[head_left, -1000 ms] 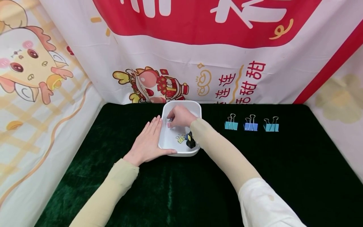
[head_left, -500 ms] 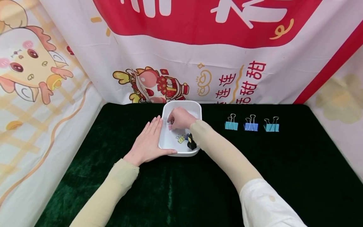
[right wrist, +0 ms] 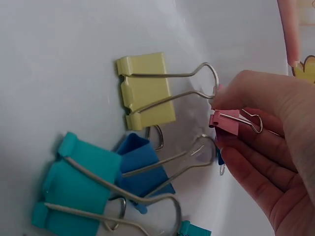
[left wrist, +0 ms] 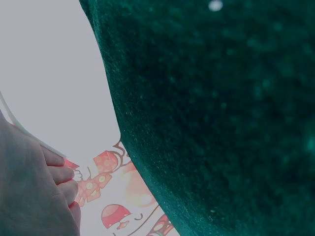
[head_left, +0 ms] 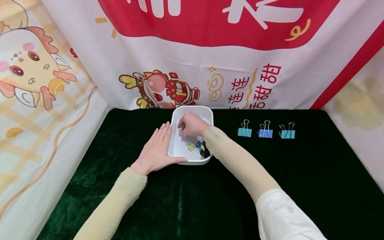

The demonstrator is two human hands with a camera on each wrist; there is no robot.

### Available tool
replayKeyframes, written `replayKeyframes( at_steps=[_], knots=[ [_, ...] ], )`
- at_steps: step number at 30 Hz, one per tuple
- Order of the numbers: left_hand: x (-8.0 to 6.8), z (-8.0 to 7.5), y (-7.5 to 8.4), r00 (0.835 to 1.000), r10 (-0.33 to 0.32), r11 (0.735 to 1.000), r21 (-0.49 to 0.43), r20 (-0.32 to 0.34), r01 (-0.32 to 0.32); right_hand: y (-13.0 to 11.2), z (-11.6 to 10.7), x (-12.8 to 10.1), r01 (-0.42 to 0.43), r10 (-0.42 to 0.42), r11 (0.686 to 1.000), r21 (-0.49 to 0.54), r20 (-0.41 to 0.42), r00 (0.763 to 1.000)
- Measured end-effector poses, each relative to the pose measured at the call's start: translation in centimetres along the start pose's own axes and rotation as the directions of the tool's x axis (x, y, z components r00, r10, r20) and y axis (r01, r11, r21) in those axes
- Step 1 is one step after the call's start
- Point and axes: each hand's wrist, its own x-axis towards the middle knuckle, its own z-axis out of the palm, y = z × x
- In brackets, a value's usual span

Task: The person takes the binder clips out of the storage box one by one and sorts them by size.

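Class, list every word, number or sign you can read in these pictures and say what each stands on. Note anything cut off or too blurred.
"连连" in red, on the banner behind the table.
"甜甜" in red, on the same banner, to the right.
A third red line below is cut off by the table edge; unreadable.
The large white characters on the red band are cropped at the top; unreadable.
The binder clips and white tub bear no text.

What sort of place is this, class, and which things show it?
Probably a staged tabletop booth: a green velvet cloth, cartoon banners as walls, and binder clips lined up beside a white tub.
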Motion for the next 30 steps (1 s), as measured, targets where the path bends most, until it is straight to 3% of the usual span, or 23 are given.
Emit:
replayKeyframes(
  at_steps=[10,19,30],
  knots=[
    [0.2,0.0,0.1,1.000,0.001,1.000,-0.003,0.005,-0.001,-0.4,-2.0,-1.1,0.136,-0.131,0.989,0.051,-0.096,0.987],
    [0.1,0.0,0.0,1.000,-0.007,0.999,-0.034,0.012,0.008,-1.0,-4.5,-3.6,0.170,-0.159,0.982,0.081,-0.121,0.980],
    [0.1,-0.1,0.2,1.000,-0.019,0.998,-0.068,0.008,0.019,1.3,-7.7,-8.8,0.153,-0.127,0.983,0.105,-0.216,0.968]
  ],
)
